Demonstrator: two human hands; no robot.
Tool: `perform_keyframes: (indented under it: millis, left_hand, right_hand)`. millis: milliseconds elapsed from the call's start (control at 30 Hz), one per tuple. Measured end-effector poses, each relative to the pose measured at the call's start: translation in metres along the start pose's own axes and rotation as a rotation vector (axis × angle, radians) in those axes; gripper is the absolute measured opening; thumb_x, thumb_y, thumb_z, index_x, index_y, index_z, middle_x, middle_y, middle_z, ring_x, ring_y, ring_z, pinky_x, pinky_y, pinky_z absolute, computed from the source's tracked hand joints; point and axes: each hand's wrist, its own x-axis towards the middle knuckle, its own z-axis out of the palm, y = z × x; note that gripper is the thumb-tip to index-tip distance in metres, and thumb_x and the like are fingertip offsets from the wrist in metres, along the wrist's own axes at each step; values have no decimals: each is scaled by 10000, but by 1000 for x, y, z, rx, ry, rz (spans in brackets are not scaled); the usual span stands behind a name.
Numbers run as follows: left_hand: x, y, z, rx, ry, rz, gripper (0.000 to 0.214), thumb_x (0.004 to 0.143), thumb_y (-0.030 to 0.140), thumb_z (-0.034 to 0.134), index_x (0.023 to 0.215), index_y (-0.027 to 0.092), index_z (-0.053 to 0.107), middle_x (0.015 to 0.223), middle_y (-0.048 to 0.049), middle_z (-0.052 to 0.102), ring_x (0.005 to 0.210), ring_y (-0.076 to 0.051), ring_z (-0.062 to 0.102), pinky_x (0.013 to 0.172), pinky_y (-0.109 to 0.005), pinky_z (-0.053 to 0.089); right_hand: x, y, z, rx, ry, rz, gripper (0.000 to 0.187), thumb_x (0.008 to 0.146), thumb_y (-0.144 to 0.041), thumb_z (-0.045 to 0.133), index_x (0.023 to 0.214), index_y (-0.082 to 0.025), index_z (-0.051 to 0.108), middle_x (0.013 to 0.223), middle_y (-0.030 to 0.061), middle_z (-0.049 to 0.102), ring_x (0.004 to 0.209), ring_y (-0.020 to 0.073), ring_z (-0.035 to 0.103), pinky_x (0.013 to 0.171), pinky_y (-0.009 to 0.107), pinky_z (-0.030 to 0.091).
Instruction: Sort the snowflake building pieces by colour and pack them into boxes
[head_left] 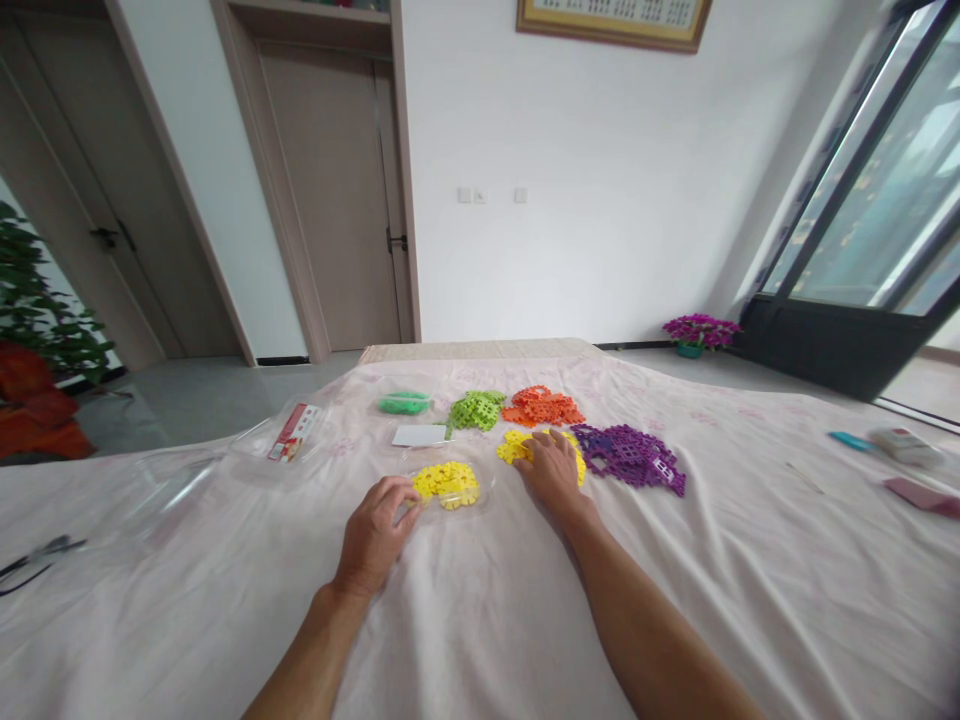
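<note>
On a pale pink bed sheet (480,620) lie piles of plastic snowflake pieces sorted by colour. My left hand (377,532) pinches the edge of a clear plastic bag (448,485) with yellow pieces inside. Over the loose yellow pile (516,446), my right hand (553,468) rests with its fingers curled down onto the pieces. A purple pile (630,456) lies just to the right of that hand. Further back are an orange pile (541,406), a light green pile (477,410) and a small bag of green pieces (405,402).
A white card (420,435) lies behind the yellow bag. Clear packaging with a red label (289,432) sits at the left; scissors (34,558) lie near the left edge. Small items (900,447) lie at the far right. Doors, a plant and a glass door surround the bed.
</note>
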Motion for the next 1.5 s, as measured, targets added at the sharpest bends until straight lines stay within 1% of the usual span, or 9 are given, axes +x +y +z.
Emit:
perform_keyframes:
  millis: [267, 367, 500, 600, 767, 867, 1000, 1233, 1500]
  left_hand:
    - [-3, 0, -1, -11, -39, -66, 115, 857, 287, 611, 965, 255, 630, 1136, -35, 616, 968, -181, 644, 815, -311, 560]
    - [-2, -3, -1, 1, -27, -116, 300, 832, 402, 652, 1097, 265, 618, 1273, -64, 552, 1029, -208, 633, 834, -343, 563]
    - [1, -12, 4, 14, 20, -104, 673, 749, 571, 691, 1313, 246, 520, 1438, -147, 420, 1308, -309, 458, 1043, -486, 446]
    - [1, -17, 8, -30, -43, -104, 799, 737, 596, 690, 1401, 230, 441, 1478, -180, 379, 1369, -331, 389, 1098, -538, 370]
    - [-2, -19, 10, -93, -112, -130, 707, 783, 536, 676, 1397, 259, 458, 1503, -153, 365, 1373, -309, 400, 1074, -483, 419]
    - [-2, -19, 9, -111, -109, -131, 650, 803, 524, 658, 1371, 258, 485, 1497, -149, 375, 1369, -300, 404, 1082, -483, 410]
    - [-1, -20, 9, -109, -114, -145, 602, 813, 529, 644, 1337, 260, 515, 1488, -142, 386, 1361, -288, 415, 1076, -474, 418]
    - [-1, -18, 9, -99, -107, -148, 584, 806, 535, 649, 1306, 253, 540, 1476, -139, 400, 1339, -284, 440, 1056, -454, 442]
    - [-2, -23, 12, -117, -127, -171, 568, 817, 544, 632, 1299, 261, 533, 1494, -128, 361, 1352, -287, 419, 1083, -480, 414]
  right_hand:
    - [-1, -5, -5, 69, 46, -96, 273, 920, -411, 524, 889, -225, 723, 1058, 65, 686, 1134, 251, 474, 967, 338, 307]
    - [0, -8, -7, 112, 74, -86, 275, 929, -407, 519, 847, -219, 703, 990, 69, 688, 1041, 236, 511, 913, 320, 336]
    - [0, -26, -8, 249, 197, -86, 274, 946, -405, 490, 843, -218, 662, 931, 68, 673, 958, 223, 533, 861, 309, 370]
    - [-3, -47, -11, 415, 228, -209, 281, 949, -413, 489, 828, -218, 652, 873, 51, 666, 897, 207, 549, 819, 300, 399]
    - [-7, -64, -19, 580, 122, -450, 330, 990, -421, 410, 1008, -237, 684, 1002, 29, 700, 953, 176, 583, 891, 295, 410]
    - [-5, -49, -16, 462, 151, -304, 380, 1013, -360, 334, 1077, -229, 684, 1076, 48, 699, 1018, 187, 576, 957, 318, 387]
    - [-2, -21, -2, 128, 131, -110, 368, 924, -286, 501, 1274, -266, 613, 1354, 52, 576, 1268, 277, 418, 1055, 408, 303]
    - [7, -8, 16, -65, -3, -141, 416, 923, -320, 510, 1333, -351, 572, 1509, 0, 423, 1425, 303, 191, 1138, 501, 110]
    - [13, -14, 18, -56, 42, -139, 287, 962, -347, 467, 1130, -343, 699, 1324, -12, 611, 1359, 294, 291, 1122, 494, 74]
